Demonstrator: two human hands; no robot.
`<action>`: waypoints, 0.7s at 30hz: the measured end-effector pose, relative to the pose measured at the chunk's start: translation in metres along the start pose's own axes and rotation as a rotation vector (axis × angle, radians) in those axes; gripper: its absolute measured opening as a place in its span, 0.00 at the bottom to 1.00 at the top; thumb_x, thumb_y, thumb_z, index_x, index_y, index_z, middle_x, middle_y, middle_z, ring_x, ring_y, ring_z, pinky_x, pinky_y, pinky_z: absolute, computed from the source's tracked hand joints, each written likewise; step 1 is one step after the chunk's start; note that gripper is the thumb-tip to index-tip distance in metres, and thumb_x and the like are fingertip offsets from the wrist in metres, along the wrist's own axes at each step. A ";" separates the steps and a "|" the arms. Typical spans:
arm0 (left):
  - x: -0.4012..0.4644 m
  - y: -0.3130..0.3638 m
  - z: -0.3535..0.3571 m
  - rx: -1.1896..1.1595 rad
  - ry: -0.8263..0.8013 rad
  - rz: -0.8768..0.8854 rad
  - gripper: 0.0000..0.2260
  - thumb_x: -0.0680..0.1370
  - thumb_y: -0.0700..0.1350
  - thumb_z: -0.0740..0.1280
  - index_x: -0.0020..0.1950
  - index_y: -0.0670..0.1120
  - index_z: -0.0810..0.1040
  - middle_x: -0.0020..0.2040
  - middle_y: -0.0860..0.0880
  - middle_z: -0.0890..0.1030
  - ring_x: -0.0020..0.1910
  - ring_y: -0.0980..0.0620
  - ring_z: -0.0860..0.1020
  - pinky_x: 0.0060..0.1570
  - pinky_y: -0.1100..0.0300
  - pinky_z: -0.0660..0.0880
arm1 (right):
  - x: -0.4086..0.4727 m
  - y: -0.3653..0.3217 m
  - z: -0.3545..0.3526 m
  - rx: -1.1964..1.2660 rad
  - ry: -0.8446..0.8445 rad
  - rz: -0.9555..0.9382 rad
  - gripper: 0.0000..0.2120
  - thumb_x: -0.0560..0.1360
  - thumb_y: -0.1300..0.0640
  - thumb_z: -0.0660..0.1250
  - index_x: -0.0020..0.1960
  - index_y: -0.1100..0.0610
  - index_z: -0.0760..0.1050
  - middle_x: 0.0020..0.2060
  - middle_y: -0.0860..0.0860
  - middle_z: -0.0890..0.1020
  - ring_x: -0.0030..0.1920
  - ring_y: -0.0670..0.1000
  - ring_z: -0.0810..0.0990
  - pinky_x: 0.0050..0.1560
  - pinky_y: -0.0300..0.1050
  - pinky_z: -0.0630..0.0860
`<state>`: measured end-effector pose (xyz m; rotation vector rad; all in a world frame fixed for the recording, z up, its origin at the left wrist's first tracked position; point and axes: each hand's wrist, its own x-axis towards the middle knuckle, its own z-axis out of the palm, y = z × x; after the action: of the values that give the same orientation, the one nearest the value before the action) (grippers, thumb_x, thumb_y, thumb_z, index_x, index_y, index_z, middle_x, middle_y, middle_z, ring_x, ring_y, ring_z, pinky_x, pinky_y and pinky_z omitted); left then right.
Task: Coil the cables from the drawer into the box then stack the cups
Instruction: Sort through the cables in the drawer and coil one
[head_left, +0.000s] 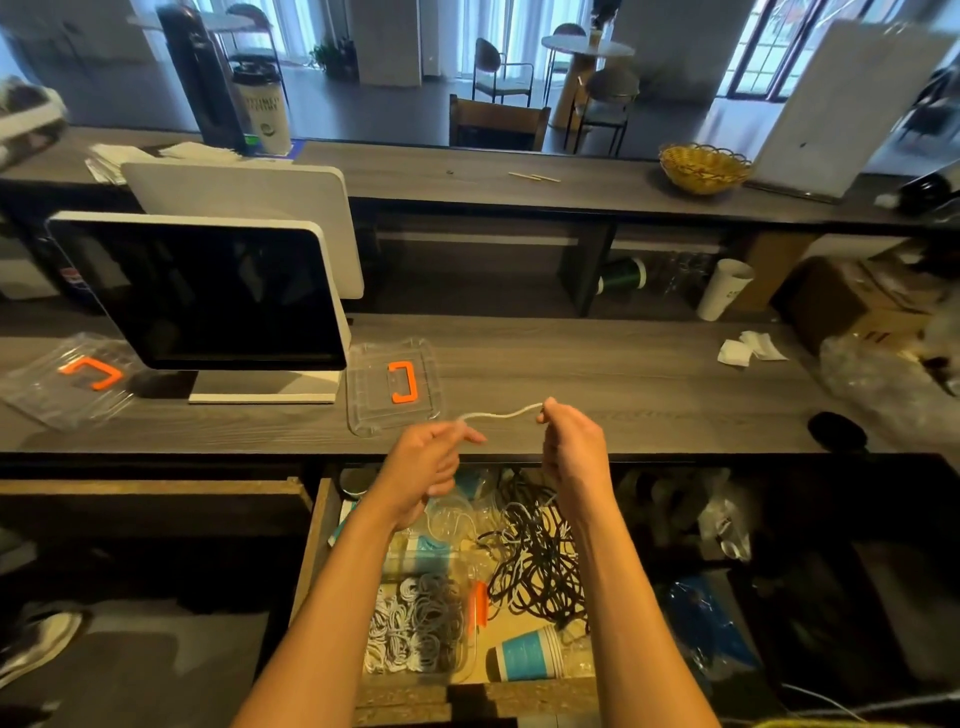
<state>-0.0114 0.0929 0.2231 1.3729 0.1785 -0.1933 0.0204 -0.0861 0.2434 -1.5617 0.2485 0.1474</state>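
1. Left hand (426, 457) and right hand (569, 447) raised apart over the counter (623, 384), each pinching one end of a white cable (501, 414).
2. Below, open drawer (322, 525) with tangled black cables (540, 561), clear box (421, 623) of coiled cables, stacked blue cups (527, 652).

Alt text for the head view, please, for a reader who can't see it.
Two hands, left and right, hold a white cable stretched between them above an open drawer holding tangled black cables, a clear box of coiled cables and blue paper cups.
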 end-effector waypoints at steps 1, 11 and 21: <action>0.002 0.000 0.002 -0.063 0.126 0.027 0.12 0.84 0.45 0.60 0.52 0.40 0.80 0.29 0.48 0.69 0.24 0.57 0.66 0.21 0.66 0.62 | -0.002 0.005 0.000 -0.073 -0.034 -0.007 0.14 0.79 0.49 0.65 0.42 0.56 0.81 0.28 0.47 0.68 0.29 0.46 0.64 0.34 0.41 0.64; 0.003 0.031 0.004 -0.838 0.531 0.146 0.14 0.84 0.51 0.58 0.52 0.46 0.80 0.32 0.53 0.72 0.25 0.60 0.66 0.29 0.67 0.69 | -0.012 0.022 -0.017 -0.284 -0.309 -0.096 0.09 0.75 0.53 0.72 0.42 0.58 0.85 0.36 0.56 0.84 0.35 0.45 0.78 0.39 0.38 0.74; 0.007 0.014 0.026 0.467 0.163 0.014 0.18 0.85 0.49 0.56 0.41 0.48 0.80 0.32 0.49 0.77 0.30 0.53 0.72 0.31 0.60 0.65 | -0.017 -0.014 -0.005 -0.239 -0.417 -0.378 0.11 0.81 0.61 0.63 0.44 0.59 0.82 0.39 0.52 0.84 0.43 0.47 0.81 0.48 0.39 0.75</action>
<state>-0.0006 0.0698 0.2397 1.8561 0.2709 -0.1142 0.0074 -0.0901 0.2608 -1.7435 -0.4040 0.2064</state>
